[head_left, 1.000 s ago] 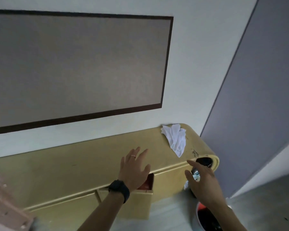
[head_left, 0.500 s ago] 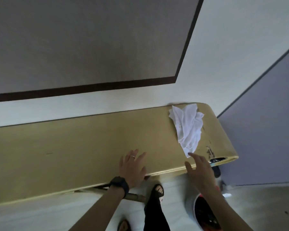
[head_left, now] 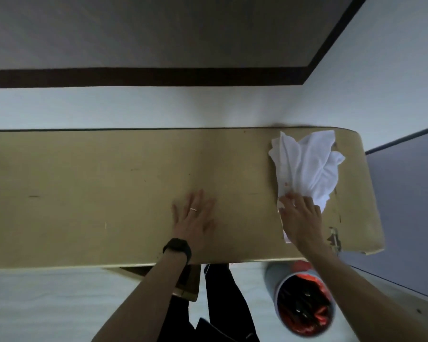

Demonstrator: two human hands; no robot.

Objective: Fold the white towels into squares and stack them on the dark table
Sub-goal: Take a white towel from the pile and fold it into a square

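Towel (head_left: 307,166), white and crumpled, at right end of tan wooden table (head_left: 84,181), right hand (head_left: 300,218) resting straight-fingered on its near edge, left hand (head_left: 194,218) flat, fingers spread, mid-table

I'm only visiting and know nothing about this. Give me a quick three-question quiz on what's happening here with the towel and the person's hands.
1. Fill in: the left hand lies flat on the bare ____.
2. Which hand touches the towel? A: left hand. B: right hand. C: neither.
3. True or false: the towel is already folded into a neat square.

Key: 1, table. 2, B: its fingers rest on the towel's near edge. 3, false: it lies crumpled at the table's right end.
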